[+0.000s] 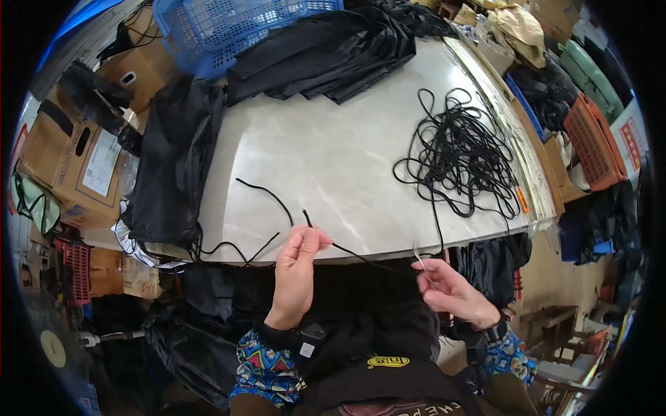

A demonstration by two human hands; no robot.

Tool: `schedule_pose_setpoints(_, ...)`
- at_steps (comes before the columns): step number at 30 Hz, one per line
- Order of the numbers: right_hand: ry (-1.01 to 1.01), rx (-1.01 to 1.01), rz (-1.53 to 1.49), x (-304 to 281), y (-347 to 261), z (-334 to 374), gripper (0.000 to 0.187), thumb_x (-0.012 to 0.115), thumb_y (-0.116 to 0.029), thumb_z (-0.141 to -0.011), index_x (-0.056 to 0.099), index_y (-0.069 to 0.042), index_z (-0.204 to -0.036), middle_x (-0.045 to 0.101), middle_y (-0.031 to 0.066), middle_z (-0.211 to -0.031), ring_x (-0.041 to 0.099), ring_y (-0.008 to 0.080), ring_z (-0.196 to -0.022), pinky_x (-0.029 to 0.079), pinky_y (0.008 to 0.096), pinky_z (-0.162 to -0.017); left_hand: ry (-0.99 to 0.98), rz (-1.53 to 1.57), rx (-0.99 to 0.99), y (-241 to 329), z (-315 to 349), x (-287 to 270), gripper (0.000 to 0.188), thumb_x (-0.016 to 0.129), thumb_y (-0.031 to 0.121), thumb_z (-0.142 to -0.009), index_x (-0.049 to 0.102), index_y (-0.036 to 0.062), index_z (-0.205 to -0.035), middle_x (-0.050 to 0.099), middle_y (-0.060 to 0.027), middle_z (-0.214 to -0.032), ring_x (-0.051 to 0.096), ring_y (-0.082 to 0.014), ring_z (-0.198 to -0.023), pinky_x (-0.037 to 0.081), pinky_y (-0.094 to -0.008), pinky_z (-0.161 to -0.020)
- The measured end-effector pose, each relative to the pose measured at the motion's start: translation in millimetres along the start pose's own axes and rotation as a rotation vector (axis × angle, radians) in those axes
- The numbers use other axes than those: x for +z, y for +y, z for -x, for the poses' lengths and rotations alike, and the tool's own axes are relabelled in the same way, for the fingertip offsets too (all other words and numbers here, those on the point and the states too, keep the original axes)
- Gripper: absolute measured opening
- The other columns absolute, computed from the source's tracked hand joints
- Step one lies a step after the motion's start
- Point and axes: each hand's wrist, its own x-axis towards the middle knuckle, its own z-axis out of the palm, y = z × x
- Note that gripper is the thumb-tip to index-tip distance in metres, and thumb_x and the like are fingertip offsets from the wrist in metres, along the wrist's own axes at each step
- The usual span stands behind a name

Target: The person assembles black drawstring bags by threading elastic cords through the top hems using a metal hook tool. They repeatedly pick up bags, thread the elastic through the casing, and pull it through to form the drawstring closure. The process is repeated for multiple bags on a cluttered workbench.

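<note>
My left hand [298,267] is pinched around a black cord [263,191]. One end of it curves away over the table, and a short end sticks up above the fingers. From the same fingers a strand runs right, down past the table's front edge. My right hand [451,291], beyond that edge, has its fingers curled around a thin, silvery metal tool [417,255]; its exact kind is unclear. A large loose tangle of black cord [461,152] lies on the table's right side, with one strand hanging over the front edge near my right hand.
The pale table [312,152] bears black fabric [326,52] at the back and a folded black piece [170,159] on the left. Behind stands a blue plastic basket [243,28]. An orange-handled item [522,200] lies beside the tangle. A cardboard box [90,163] is at left.
</note>
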Motion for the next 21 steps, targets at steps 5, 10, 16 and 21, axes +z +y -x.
schedule_pose_setpoints(5, -0.044, -0.152, 0.170, 23.4, 14.2, -21.8, 0.022, 0.047, -0.007, -0.097, 0.060, -0.003, -0.114, 0.056, -0.0007, -0.077, 0.042, 0.0039, -0.059, 0.035, 0.0185, -0.051, -0.060, 0.001, -0.165, 12.6, 16.7, 35.3, 0.022, 0.054, 0.014, -0.095, 0.061, -0.0049, -0.105, 0.065, -0.0104, -0.083, 0.061, -0.0149, -0.065, 0.052, -0.0277, -0.069)
schedule_pose_setpoints(10, -0.040, -0.273, 0.504, 28.9, 5.5, -24.0, 0.023, 0.048, -0.008, -0.097, 0.061, -0.003, -0.115, 0.056, 0.0002, -0.073, 0.045, 0.0051, -0.057, 0.038, 0.0193, -0.052, 0.001, 0.025, -0.223, 18.4, 20.2, 44.0, 0.017, 0.057, 0.010, -0.093, 0.061, -0.0037, -0.103, 0.058, -0.0040, -0.069, 0.045, -0.0063, -0.044, 0.034, -0.0194, -0.040)
schedule_pose_setpoints(16, -0.008, -0.322, 0.696, 28.1, -4.1, -18.5, 0.022, 0.050, -0.003, -0.093, 0.061, -0.002, -0.112, 0.056, 0.0068, -0.072, 0.054, 0.0128, -0.061, 0.045, 0.0257, -0.057, -0.011, 0.020, -0.200, 13.5, 22.0, 42.6, 0.014, 0.056, 0.007, -0.093, 0.062, -0.0025, -0.100, 0.047, 0.0065, -0.062, 0.029, 0.0004, -0.044, 0.021, -0.0193, -0.040)
schedule_pose_setpoints(21, -0.014, -0.365, 0.753, 27.6, -1.0, -17.5, 0.021, 0.054, -0.002, -0.091, 0.061, -0.001, -0.110, 0.061, 0.0102, -0.076, 0.057, 0.0148, -0.062, 0.046, 0.0275, -0.058, -0.004, -0.149, -0.094, 11.6, 22.7, 43.3, 0.012, 0.057, 0.006, -0.091, 0.063, -0.0029, -0.097, 0.051, 0.0059, -0.065, 0.033, 0.0015, -0.048, 0.023, -0.0178, -0.042)
